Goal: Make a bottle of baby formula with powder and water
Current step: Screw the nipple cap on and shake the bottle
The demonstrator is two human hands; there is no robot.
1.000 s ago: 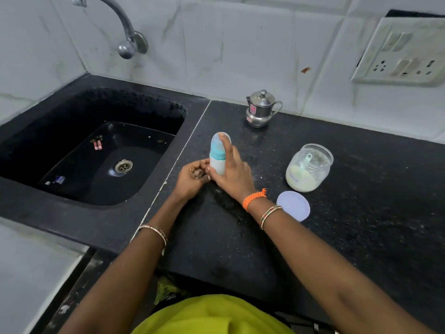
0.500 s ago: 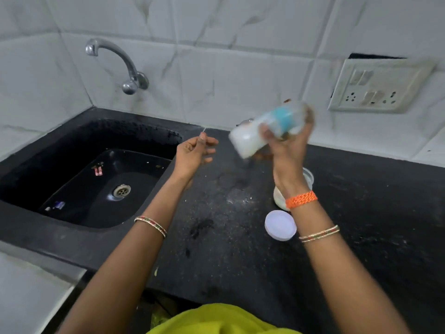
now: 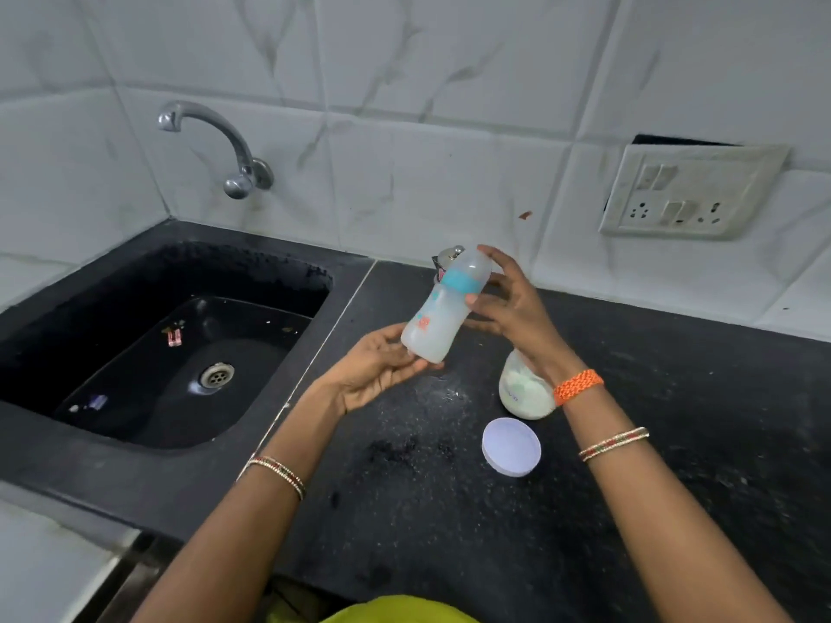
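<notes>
Right hand (image 3: 512,308) grips tilted bottle (image 3: 443,308) at teal collar; left hand (image 3: 377,370) flat, palm up, touching base. Jar (image 3: 524,397) under right wrist.

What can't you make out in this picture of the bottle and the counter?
Head view:
- The steel pot: mostly hidden behind the baby bottle.
- The powder jar: top hidden by the right hand and wrist.
- The print on the bottle: too blurred to read.
- The bits in the sink: too small to identify.
</notes>
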